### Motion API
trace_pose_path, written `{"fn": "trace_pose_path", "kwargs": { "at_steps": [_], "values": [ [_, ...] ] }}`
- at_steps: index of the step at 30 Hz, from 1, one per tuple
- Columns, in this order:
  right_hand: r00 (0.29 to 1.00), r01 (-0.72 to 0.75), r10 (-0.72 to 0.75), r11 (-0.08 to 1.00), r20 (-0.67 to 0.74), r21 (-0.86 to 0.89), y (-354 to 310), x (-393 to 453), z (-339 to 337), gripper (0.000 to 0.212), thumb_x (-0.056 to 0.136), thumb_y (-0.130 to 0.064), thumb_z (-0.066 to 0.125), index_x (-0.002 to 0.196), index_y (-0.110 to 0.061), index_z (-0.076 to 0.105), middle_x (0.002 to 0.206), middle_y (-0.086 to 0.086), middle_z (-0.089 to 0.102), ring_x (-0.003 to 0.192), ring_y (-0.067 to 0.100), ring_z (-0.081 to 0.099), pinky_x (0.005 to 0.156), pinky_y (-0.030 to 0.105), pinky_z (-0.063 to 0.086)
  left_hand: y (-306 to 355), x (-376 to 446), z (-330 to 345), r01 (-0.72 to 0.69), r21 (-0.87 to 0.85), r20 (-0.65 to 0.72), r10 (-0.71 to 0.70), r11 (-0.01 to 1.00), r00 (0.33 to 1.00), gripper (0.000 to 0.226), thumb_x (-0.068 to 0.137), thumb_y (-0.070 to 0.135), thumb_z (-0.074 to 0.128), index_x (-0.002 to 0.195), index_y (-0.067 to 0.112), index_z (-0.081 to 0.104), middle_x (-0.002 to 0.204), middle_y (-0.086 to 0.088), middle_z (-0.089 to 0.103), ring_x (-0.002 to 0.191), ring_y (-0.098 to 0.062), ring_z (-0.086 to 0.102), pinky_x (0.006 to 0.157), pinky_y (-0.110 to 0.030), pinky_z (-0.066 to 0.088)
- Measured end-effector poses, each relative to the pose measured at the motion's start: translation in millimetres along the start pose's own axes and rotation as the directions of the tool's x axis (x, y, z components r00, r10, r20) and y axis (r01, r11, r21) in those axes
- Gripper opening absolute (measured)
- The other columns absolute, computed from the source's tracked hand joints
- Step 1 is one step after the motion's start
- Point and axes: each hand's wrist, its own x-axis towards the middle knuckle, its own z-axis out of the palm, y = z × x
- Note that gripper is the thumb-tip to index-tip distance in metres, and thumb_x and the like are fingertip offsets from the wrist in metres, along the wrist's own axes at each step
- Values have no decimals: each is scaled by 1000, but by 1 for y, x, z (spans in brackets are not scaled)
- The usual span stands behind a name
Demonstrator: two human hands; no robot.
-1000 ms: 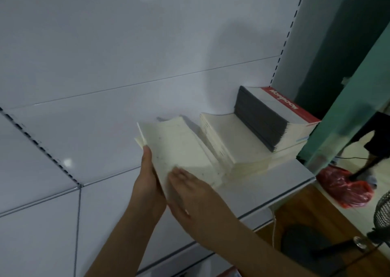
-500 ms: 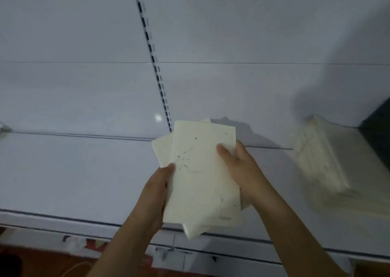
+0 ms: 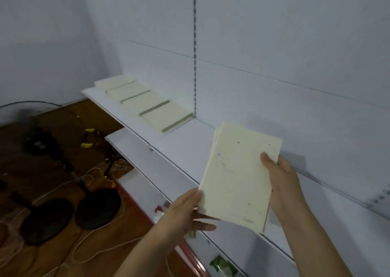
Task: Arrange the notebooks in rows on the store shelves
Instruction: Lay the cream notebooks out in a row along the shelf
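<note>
- Both hands hold a small stack of cream notebooks (image 3: 238, 181) in the air above the white shelf (image 3: 190, 150), near its front edge.
- Left hand (image 3: 185, 211): thumb lies on the top cover at the lower left corner, fingers reach under the stack; it grips the stack.
- Right hand (image 3: 280, 181): thumb presses on the top cover at the right edge, the rest of the hand wraps behind; it grips the stack too.
- Stack is tilted, long side running up and away from the person. Top cover is cream with small dark specks and a faint mark at the lower right. At least 1 more notebook edge shows behind the top one; exact count cannot be told.
- A row of cream notebooks (image 3: 147, 103) lies flat on the same shelf, far left end, against the back panel (image 3: 274, 44). Each overlaps the next, dark green spines showing as 4 stripes. The row is well apart from the held stack.
- A slotted upright (image 3: 195, 44) runs down the back panel and meets the shelf just beside the near end of the row.
- A lower shelf (image 3: 135, 150) juts out beneath.
- Wooden floor (image 3: 63, 255) at left carries 2 round black bases (image 3: 97, 209) and loose white cables (image 3: 88, 238).
</note>
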Motion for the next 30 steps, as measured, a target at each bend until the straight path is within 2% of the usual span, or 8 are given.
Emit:
{"fn": "trace_pose_path", "kwargs": {
  "at_steps": [5,8,11,15,18,22,26,30],
  "values": [
    [992,3,-7,999,125,38,19,26,139,16,97,-18,59,111,-15,67,106,5,73,90,22,69,82,40,55,37,-5,-115,-116,-64,-101,109,991,989,41,107,30,34,120,5,65,102,-17,67,80,-25,67,58,-26,48],
    [982,-8,4,1000,187,23,32,46,207,13,99,-22,56,108,-21,66,102,-2,74,90,18,70,72,33,53,54,8,-170,-174,-147,-151,151,974,977,39,105,24,39,123,-1,63,96,-20,61,74,-20,61,58,-24,49],
    [970,-38,36,999,239,5,47,76,265,12,101,-28,53,105,-29,64,95,-10,74,85,10,70,68,30,51,71,28,-219,-196,-150,-209,163,969,964,33,102,20,44,126,11,66,96,-18,63,73,-18,59,60,-24,50],
    [955,-78,83,997,285,-29,71,130,338,20,102,-28,49,117,-26,62,103,-6,72,93,15,68,75,33,53,99,75,-284,-174,-3,-271,167,985,948,31,103,17,46,124,25,67,94,-8,69,74,-13,60,64,-23,49],
    [948,-101,108,994,300,-38,88,177,395,18,103,-25,47,114,-23,62,107,-2,71,93,16,67,80,34,53,127,119,-334,-142,201,-332,204,969,921,30,102,17,51,124,30,66,93,-4,70,75,-13,63,68,-22,51],
    [940,-143,152,988,305,-52,99,229,468,15,103,-21,48,105,-26,62,109,-1,70,96,18,66,91,41,52,172,167,-395,-53,355,-417,209,933,885,30,100,15,54,126,28,61,95,0,73,81,-15,69,74,-25,58],
    [931,-136,165,984,325,-111,101,273,534,18,102,-18,49,100,-28,64,107,-3,71,103,20,66,99,49,48,218,210,-460,-45,489,-416,278,871,866,33,102,14,50,128,32,60,92,1,72,82,-15,68,76,-28,59],
    [922,-84,140,982,360,-167,103,306,593,25,102,-13,45,101,-31,62,103,-7,71,100,18,65,93,44,51,260,249,-522,-23,542,-398,281,840,873,32,103,14,47,130,25,61,89,-1,71,78,-12,68,74,-27,59]
  ]
}}
